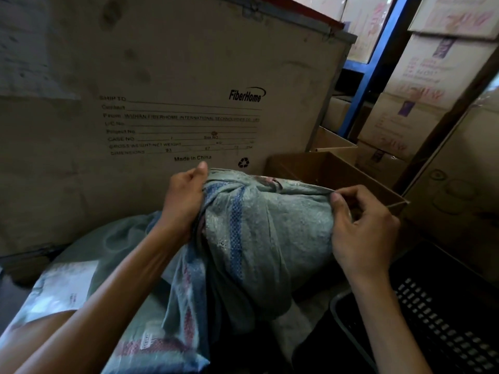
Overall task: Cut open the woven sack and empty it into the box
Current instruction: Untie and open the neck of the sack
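The sack (251, 238) bulges just short of the open box (334, 174), its long axis running toward it, left hand (186, 201) fisted in bunched weave, right hand (361, 225), nearer the box, pinching the top edge.

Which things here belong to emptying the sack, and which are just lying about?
In the job: grey-green woven sack with blue stripes; open brown cardboard box; left hand; right hand.

Lying about: large FiberHome crate; black slotted plastic basket; stacked cartons.
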`<act>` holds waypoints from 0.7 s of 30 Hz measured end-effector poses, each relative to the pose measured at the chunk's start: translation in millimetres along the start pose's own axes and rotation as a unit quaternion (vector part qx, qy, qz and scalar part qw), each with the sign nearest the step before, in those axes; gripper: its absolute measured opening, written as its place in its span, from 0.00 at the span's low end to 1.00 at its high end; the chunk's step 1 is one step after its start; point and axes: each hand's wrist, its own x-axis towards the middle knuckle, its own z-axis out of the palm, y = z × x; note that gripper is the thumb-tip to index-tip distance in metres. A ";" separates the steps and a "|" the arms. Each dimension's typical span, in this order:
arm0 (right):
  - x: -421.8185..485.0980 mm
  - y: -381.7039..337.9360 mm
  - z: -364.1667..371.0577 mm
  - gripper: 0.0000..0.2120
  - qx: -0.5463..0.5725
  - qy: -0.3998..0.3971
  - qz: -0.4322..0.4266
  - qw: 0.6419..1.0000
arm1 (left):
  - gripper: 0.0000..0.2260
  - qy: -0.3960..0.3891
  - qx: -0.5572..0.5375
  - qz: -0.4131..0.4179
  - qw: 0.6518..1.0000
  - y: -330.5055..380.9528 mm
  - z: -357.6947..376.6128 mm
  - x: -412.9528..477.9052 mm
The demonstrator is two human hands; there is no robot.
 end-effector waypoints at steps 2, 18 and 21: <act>-3.7 -1.3 3.6 0.03 -0.001 0.001 0.018 1.000 | 0.29 0.003 0.036 0.069 0.997 -4.1 -4.1 -0.8; -21.9 -26.7 12.3 0.08 0.082 -0.201 -0.011 0.976 | 0.14 -0.163 0.247 0.220 0.929 18.1 -10.6 -17.6; -24.7 -31.2 14.2 0.06 0.110 -0.212 0.016 0.971 | 0.14 -0.126 0.278 0.429 0.850 33.9 2.6 -33.6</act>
